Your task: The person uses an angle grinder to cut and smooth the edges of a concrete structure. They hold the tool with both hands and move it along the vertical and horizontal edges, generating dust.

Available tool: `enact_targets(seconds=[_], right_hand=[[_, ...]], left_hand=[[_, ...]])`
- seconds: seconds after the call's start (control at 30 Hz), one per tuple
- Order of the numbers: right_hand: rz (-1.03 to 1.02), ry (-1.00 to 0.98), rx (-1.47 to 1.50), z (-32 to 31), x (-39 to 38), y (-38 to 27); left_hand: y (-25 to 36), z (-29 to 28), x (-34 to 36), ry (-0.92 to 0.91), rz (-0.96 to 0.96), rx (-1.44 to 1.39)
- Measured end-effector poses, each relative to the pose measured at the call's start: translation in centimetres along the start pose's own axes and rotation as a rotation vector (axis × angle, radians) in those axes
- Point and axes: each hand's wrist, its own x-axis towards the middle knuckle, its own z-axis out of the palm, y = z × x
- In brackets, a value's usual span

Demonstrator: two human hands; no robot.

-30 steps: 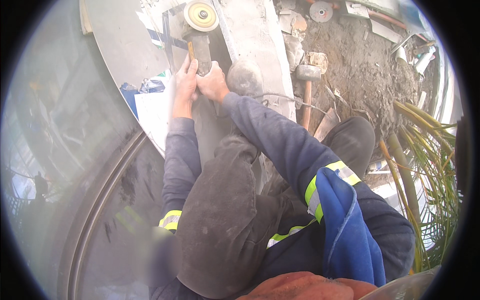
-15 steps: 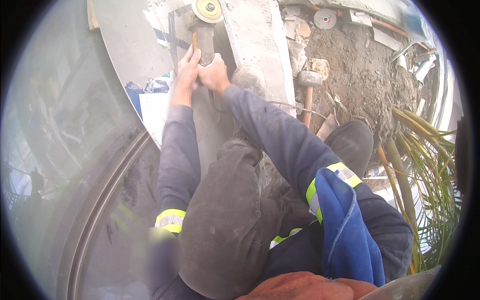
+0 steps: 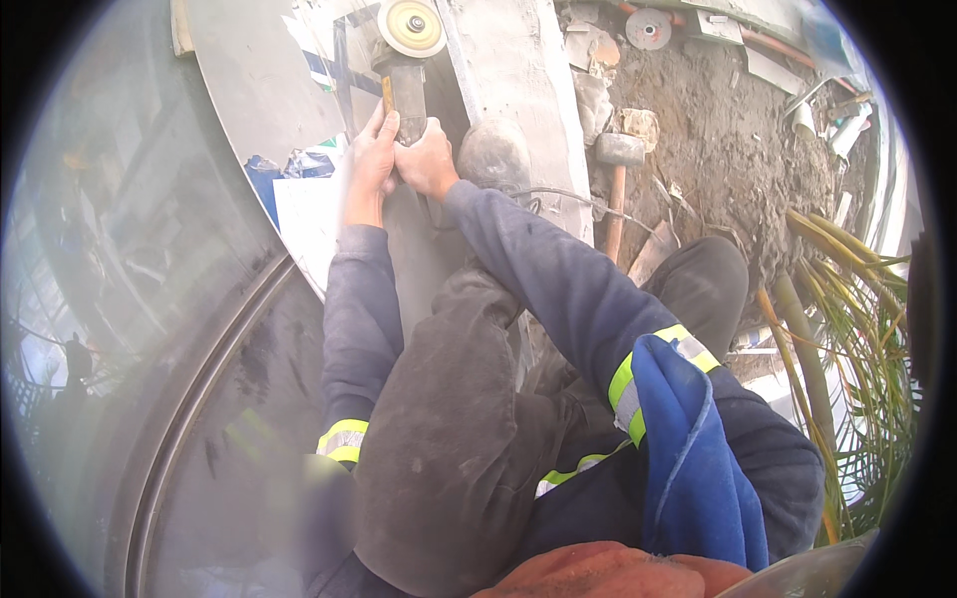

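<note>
An angle grinder [image 3: 407,98] with a round yellowish disc [image 3: 410,27] points away from me at the top of the view. My left hand [image 3: 371,167] wraps the left side of its body, thumb lying along it. On the other side my right hand [image 3: 429,162] is closed round the body, close against the left. The disc is over a pale grey sheet [image 3: 244,80], beside a pale concrete strip [image 3: 513,60]. Whether the disc touches the surface, I cannot tell. My palms hide the grinder's rear part.
A mallet [image 3: 620,151] with a wooden handle lies right of the strip on rough soil [image 3: 718,130]. Farther off is a loose disc [image 3: 648,30]. A cable [image 3: 588,202] crosses near my right forearm. Glass [image 3: 130,229] and a curved metal track [image 3: 204,384] run left; palm fronds [image 3: 857,379] stand right.
Both hands and the grinder have come slightly nearer to me. The hold on the grinder looks the same.
</note>
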Motion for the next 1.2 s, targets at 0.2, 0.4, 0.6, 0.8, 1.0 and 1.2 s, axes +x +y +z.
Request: enact_targets(seconds=[0.2,0.4,0.6,0.8,1.0,1.2], right_hand=[[-0.005,-0.012,0.016,-0.2,-1.0,0.8],[0.005,-0.005,0.012,-0.1,-1.1,1.5],[-0.017,0.017,0.011,0.1,-0.3,1.2],[-0.029,0.025,0.021,0.3,1.0,0.1],[-0.028,0.029,0.024,0.6,1.7,-0.9],[-0.042,0.028,0.03,0.7,3.0,-1.2]], left_hand=[[0.0,0.2,-1.6,0.014,0.008,0.071],[-0.3,0.1,-1.8,0.021,0.007,0.088],[-0.7,-0.4,-0.4,-0.003,0.021,0.062],[0.1,-0.1,1.4,-0.018,0.031,0.011],[0.6,-0.4,3.0,-0.002,0.016,0.05],[1.2,0.2,4.3,0.021,0.048,0.073]])
